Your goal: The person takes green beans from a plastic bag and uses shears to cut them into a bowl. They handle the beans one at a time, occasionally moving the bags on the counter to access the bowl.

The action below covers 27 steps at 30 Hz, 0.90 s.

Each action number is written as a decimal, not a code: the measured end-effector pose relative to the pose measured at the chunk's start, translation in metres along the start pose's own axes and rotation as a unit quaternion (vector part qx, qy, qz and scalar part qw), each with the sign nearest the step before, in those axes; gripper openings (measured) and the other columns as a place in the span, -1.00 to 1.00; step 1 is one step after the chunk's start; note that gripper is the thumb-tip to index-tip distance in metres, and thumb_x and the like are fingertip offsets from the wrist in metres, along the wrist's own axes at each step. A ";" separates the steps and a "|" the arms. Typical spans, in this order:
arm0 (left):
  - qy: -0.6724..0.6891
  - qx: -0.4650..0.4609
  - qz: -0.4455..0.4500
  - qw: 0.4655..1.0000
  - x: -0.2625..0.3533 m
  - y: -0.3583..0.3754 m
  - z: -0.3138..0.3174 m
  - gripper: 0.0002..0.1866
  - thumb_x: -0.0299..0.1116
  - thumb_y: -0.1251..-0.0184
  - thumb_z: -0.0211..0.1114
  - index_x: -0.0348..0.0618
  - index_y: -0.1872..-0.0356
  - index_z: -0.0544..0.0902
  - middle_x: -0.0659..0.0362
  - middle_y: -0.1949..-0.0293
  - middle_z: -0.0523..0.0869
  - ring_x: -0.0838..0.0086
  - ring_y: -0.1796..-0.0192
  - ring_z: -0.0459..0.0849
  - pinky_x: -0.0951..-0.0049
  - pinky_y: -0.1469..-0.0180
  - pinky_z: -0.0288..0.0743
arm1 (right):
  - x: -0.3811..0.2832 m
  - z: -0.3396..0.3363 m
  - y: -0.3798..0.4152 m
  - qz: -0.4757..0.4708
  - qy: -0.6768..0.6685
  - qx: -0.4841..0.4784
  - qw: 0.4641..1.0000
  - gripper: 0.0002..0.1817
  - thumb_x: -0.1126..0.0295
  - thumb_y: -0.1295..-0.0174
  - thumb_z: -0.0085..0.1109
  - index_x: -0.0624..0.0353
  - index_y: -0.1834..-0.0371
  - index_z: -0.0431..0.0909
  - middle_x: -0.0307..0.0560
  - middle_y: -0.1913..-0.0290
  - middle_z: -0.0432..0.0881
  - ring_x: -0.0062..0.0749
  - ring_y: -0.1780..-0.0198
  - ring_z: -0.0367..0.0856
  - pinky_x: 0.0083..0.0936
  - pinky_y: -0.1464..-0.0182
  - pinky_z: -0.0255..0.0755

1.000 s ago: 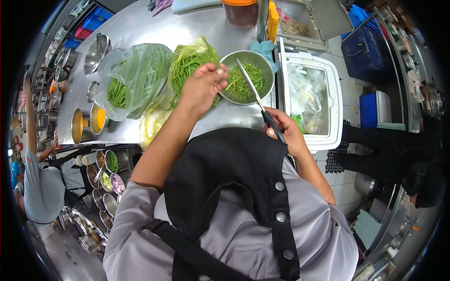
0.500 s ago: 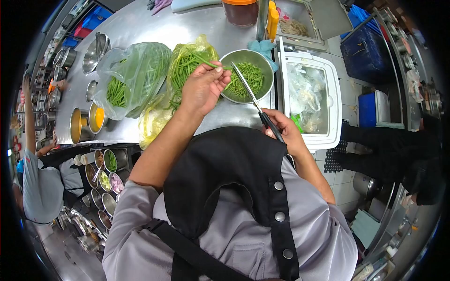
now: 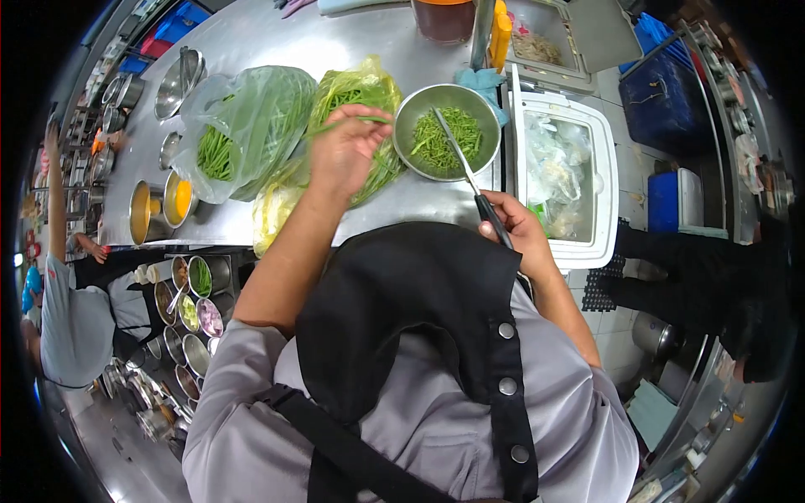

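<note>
My left hand [image 3: 342,159] pinches a green bean [image 3: 374,119] above the yellow plastic bag [image 3: 381,80], left of the metal bowl [image 3: 405,113]. Cut green bean pieces [image 3: 438,149] lie inside that bowl. In my right hand [image 3: 521,233] are long-bladed scissors [image 3: 459,152] with black handles; their blades reach over the bowl's near rim, tip above the pieces. Whole green beans fill the yellow bag, partly covered by my left hand. Beside it on the left lies a clear plastic bag [image 3: 260,109] with more green beans [image 3: 216,155].
An open white cooler [image 3: 610,184] holding plastic bags stands right of the steel table [image 3: 243,42]. Metal pots with yellow contents [image 3: 178,199] are at the table's left. A blue cloth [image 3: 482,82] touches the bowl. Other people stand at far left [image 3: 75,327] and right [image 3: 671,260].
My left hand has moved left, away from the scissors and bowl, with a bean in its fingers. The scissors stay over the bowl. The view has shifted slightly.
</note>
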<state>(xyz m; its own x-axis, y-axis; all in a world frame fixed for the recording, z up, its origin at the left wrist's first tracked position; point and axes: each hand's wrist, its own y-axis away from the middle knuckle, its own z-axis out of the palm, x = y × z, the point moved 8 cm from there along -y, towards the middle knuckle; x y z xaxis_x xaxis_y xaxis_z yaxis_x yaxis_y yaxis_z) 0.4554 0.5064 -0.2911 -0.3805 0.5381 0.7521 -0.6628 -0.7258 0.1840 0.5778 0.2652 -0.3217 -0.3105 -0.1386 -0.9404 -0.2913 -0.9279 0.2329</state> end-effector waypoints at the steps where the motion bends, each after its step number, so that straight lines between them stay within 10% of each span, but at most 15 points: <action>1: -0.004 0.015 0.025 1.000 0.013 -0.002 -0.015 -0.83 -0.66 -0.17 0.05 -0.27 0.24 0.53 -0.05 0.22 0.63 0.17 0.11 0.64 0.20 -0.02 0.55 | 0.000 -0.001 0.001 0.004 -0.007 0.000 1.000 -0.47 0.41 -0.20 0.35 0.28 -0.22 0.43 -0.50 0.48 0.37 -0.87 0.45 0.32 -0.82 0.39 0.21; 7: 0.014 0.084 0.042 0.995 0.040 0.009 -0.060 -0.84 -0.63 -0.15 0.06 -0.24 0.27 0.55 0.09 0.32 0.60 0.27 0.24 0.58 0.23 0.11 0.50 | 0.003 0.000 -0.001 0.010 -0.012 -0.003 1.000 -0.45 0.39 -0.19 0.37 0.29 -0.23 0.42 -0.48 0.46 0.40 -0.86 0.43 0.35 -0.82 0.36 0.25; 10: -0.355 0.150 -0.008 0.923 0.019 0.021 -0.056 -0.82 -0.60 -0.15 0.12 -0.20 0.23 0.60 0.14 0.34 0.56 0.31 0.31 0.55 0.29 0.18 0.47 | 0.004 0.001 -0.004 0.005 -0.012 -0.009 1.000 -0.44 0.39 -0.19 0.37 0.30 -0.23 0.41 -0.47 0.45 0.42 -0.85 0.42 0.37 -0.82 0.34 0.27; 12: -0.677 -0.123 0.242 0.684 0.005 0.027 -0.006 -0.80 -0.55 -0.14 0.22 -0.16 0.19 0.65 0.12 0.30 0.55 0.29 0.31 0.56 0.36 0.19 0.48 | 0.002 0.002 -0.005 0.001 -0.008 -0.013 1.000 -0.44 0.39 -0.19 0.37 0.30 -0.23 0.41 -0.47 0.45 0.42 -0.85 0.41 0.38 -0.82 0.33 0.28; 15: -0.815 -0.096 0.137 0.555 -0.021 0.021 -0.021 -0.75 -0.54 -0.07 0.29 -0.15 0.17 0.67 0.10 0.28 0.52 0.25 0.30 0.56 0.39 0.19 0.47 | -0.002 0.004 -0.003 0.010 0.000 -0.015 1.000 -0.43 0.39 -0.18 0.37 0.30 -0.24 0.40 -0.47 0.44 0.42 -0.84 0.41 0.38 -0.82 0.33 0.28; 22: -0.646 -0.008 0.302 0.701 0.052 0.029 0.003 -0.79 -0.47 -0.19 0.34 -0.19 0.14 0.68 0.19 0.28 0.63 0.46 0.34 0.57 0.47 0.30 0.45 | 0.001 -0.004 0.006 -0.004 0.005 -0.009 1.000 -0.41 0.40 -0.19 0.36 0.28 -0.28 0.38 -0.45 0.41 0.40 -0.83 0.39 0.36 -0.79 0.30 0.27; 27: -0.442 -0.002 -0.001 0.897 0.014 0.017 0.001 -0.80 -0.36 -0.26 0.38 -0.19 0.15 0.68 0.38 0.41 0.61 0.78 0.52 0.38 0.70 0.49 0.25 | -0.005 0.005 0.002 -0.029 0.012 -0.048 0.998 -0.38 0.38 -0.19 0.36 0.25 -0.30 0.36 -0.44 0.39 0.37 -0.81 0.37 0.34 -0.79 0.25 0.25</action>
<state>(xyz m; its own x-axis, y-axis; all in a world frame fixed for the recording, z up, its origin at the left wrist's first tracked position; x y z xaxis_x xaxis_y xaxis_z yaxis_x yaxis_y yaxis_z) 0.4392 0.5010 -0.2774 0.2799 -0.0116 0.9600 -0.6665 -0.7220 0.1856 0.5744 0.2661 -0.3154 -0.2734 -0.0903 -0.9577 -0.2205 -0.9632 0.1538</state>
